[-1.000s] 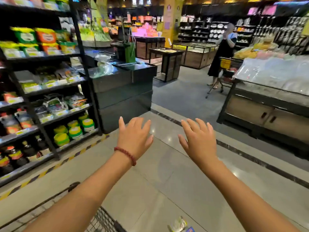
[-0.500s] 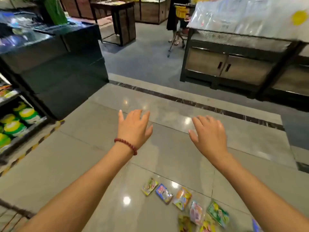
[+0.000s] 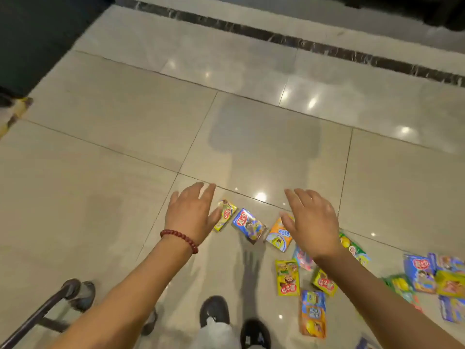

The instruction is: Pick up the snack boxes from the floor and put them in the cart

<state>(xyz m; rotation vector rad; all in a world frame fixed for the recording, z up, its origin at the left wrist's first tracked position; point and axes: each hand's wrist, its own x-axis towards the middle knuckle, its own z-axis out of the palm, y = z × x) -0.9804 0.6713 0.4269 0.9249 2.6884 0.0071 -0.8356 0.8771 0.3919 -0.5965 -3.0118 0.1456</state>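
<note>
Several small colourful snack boxes lie scattered on the tiled floor. A yellow-green box lies just right of my left hand, which has a red bead bracelet at the wrist and is held flat above the floor, holding nothing. A blue box and an orange box lie between my hands. My right hand hovers with spread fingers over more boxes. A yellow box and another orange box lie nearer me. The cart's lower frame and wheel show at bottom left.
My shoes stand on the floor at the bottom. A heap of further boxes lies at the right edge. A dark counter base fills the upper left. A dark marble strip crosses the floor ahead.
The view has tipped down from the shop aisle to the floor. The scattered boxes have come into full view, and both hands now hover lower, just above them.
</note>
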